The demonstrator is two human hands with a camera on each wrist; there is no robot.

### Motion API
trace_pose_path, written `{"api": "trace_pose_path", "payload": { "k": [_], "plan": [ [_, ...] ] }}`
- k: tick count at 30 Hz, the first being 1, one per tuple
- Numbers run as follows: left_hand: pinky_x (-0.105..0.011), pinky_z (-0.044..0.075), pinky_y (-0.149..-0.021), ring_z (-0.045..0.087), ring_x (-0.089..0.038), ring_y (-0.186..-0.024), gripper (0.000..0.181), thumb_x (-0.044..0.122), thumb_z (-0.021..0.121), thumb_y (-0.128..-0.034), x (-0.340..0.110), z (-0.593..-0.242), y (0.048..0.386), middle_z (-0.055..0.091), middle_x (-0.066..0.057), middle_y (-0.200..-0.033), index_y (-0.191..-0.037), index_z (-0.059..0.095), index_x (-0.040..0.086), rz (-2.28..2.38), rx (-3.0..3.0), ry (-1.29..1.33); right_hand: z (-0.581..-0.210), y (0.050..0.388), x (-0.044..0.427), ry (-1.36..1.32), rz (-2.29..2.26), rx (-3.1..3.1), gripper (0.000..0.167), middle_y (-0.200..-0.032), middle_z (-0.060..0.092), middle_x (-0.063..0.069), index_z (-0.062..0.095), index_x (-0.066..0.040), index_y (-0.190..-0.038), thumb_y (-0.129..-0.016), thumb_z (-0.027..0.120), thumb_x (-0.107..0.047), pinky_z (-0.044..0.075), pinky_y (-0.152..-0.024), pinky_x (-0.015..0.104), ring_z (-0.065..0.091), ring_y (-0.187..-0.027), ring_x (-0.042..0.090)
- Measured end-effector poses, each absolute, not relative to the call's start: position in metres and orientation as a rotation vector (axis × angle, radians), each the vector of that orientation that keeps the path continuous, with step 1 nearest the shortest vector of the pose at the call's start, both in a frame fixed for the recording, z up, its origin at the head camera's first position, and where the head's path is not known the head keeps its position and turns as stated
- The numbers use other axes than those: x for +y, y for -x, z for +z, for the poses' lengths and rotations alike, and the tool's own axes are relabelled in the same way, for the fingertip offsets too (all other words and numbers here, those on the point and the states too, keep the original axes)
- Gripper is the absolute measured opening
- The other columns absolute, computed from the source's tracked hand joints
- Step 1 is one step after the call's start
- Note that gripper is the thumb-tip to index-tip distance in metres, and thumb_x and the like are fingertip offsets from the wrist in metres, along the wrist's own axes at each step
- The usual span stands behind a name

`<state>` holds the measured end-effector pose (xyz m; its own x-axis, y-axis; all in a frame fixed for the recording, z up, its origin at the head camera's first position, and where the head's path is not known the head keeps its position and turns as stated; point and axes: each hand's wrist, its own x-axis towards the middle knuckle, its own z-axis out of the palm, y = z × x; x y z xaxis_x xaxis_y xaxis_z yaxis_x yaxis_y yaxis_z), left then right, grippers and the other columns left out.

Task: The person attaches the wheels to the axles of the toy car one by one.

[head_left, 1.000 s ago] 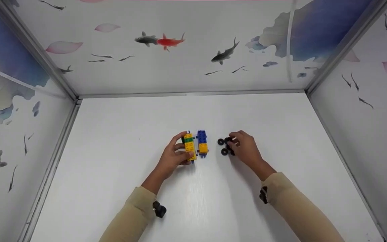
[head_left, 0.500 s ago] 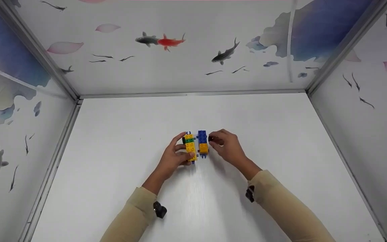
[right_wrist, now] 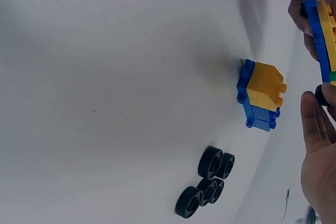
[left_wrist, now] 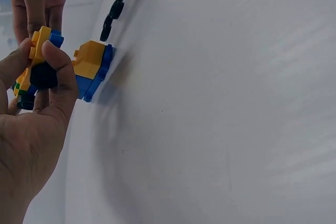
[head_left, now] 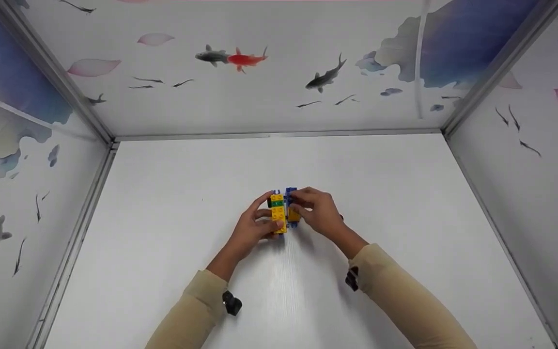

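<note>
My left hand grips a long yellow block vehicle with a green band and a blue base. Black wheels show on its side in the left wrist view. My right hand pinches a black wheel against the blue base near the green band, as the right wrist view shows; whether it is seated I cannot tell. Beside the held vehicle stands a shorter blue and yellow one on the table, partly hidden by my right hand in the head view.
Several loose black wheels lie on the white table, mostly hidden behind my right hand in the head view. Printed walls with metal edging enclose the table at the back and both sides.
My right hand has moved left from the loose wheels with one wheel, over the shorter vehicle to the held one. My left hand has shifted slightly right with the long vehicle.
</note>
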<state>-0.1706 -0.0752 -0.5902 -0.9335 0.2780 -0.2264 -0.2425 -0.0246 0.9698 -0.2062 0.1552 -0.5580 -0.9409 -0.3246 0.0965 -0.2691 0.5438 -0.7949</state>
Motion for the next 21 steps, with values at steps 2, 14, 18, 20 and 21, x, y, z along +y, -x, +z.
{"api": "trace_pose_path", "payload": {
  "k": [2, 14, 18, 20, 21],
  "plan": [
    [-0.034, 0.068, -0.088, 0.075, -0.028, -0.11, 0.084, 0.02, 0.085, -0.0995, -0.0752, -0.5913, 0.171, 0.067, -0.016, -0.14, -0.168, 0.042, 0.043, 2.017, 1.906, -0.041, -0.5579, 0.2057, 0.1548, 0.528, -1.377, 2.703, 0.038, -0.132, 0.076, 0.011, 0.075, -0.008, -0.142, -0.104, 0.076, -0.008, 0.064, -0.104, 0.039, 0.078, -0.123, 0.028],
    [-0.036, 0.069, -0.09, 0.077, -0.025, -0.109, 0.085, 0.021, 0.085, -0.0999, -0.074, -0.5903, 0.1707, 0.068, -0.015, -0.137, -0.17, 0.042, 0.043, 2.015, 1.894, -0.066, -0.5582, 0.2044, 0.1544, 0.554, -1.371, 2.733, 0.034, -0.126, 0.079, 0.012, 0.078, -0.012, -0.139, -0.105, 0.074, -0.01, 0.065, -0.103, 0.039, 0.078, -0.118, 0.028],
    [-0.035, 0.069, -0.089, 0.077, -0.025, -0.109, 0.086, 0.02, 0.084, -0.1005, -0.0734, -0.5904, 0.1713, 0.067, -0.016, -0.139, -0.171, 0.04, 0.042, 2.011, 1.897, -0.08, -0.5579, 0.2033, 0.154, 0.54, -1.378, 2.735, 0.035, -0.127, 0.079, 0.012, 0.077, -0.01, -0.14, -0.106, 0.073, -0.011, 0.065, -0.104, 0.039, 0.078, -0.118, 0.028],
    [-0.034, 0.069, -0.089, 0.077, -0.025, -0.109, 0.087, 0.021, 0.084, -0.1008, -0.0732, -0.5907, 0.1716, 0.066, -0.016, -0.139, -0.171, 0.039, 0.043, 2.006, 1.895, -0.091, -0.5583, 0.2029, 0.1539, 0.54, -1.387, 2.737, 0.035, -0.126, 0.079, 0.013, 0.076, -0.008, -0.141, -0.106, 0.073, -0.012, 0.065, -0.103, 0.04, 0.078, -0.118, 0.029],
    [-0.034, 0.069, -0.089, 0.077, -0.025, -0.109, 0.087, 0.021, 0.084, -0.1009, -0.073, -0.5908, 0.1716, 0.066, -0.016, -0.14, -0.171, 0.038, 0.043, 2.001, 1.896, -0.097, -0.5586, 0.2027, 0.154, 0.539, -1.391, 2.738, 0.036, -0.126, 0.079, 0.013, 0.076, -0.008, -0.141, -0.106, 0.073, -0.012, 0.065, -0.103, 0.04, 0.078, -0.117, 0.028]
  ]
}}
